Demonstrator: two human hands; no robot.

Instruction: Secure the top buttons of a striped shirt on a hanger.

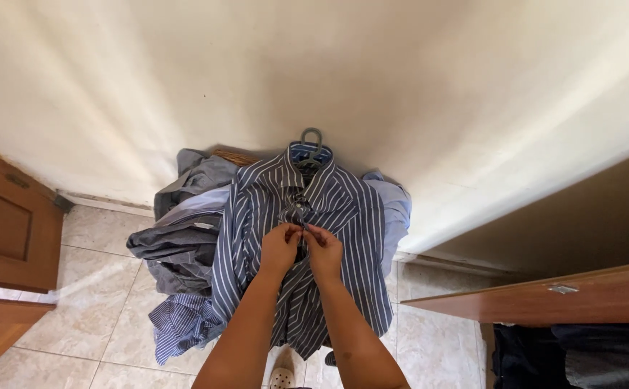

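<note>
A: Striped shirt (329, 216), head view: where does it lie relative to the hands?

B: It hangs at the centre of the frame on a grey-green hanger (311, 137). Both hands meet at its front opening, just below the collar. The left hand (280, 248) pinches one edge of the placket; the right hand (324, 251) pinches the other edge. Fingertips of the two hands nearly touch. Both are closed on cloth.

A: Material and shape of the shirt?

B: Thin woven fabric, dark blue-grey with narrow white stripes running lengthwise. The collar stands folded; the body falls in soft vertical folds toward the lower centre, behind the forearms.

A: Surroundings?

B: Heap of clothes (185, 252), left of centre: grey and striped garments, crumpled, touching the shirt's side. A pale blue garment (394, 205) shows just right of it. Behind, a plain cream wall (401, 86). Below, glossy beige floor tiles (98, 288). Wooden cabinet door (8, 223), panelled, at the left edge; a second wooden door edge (545, 299) at the lower right.
</note>
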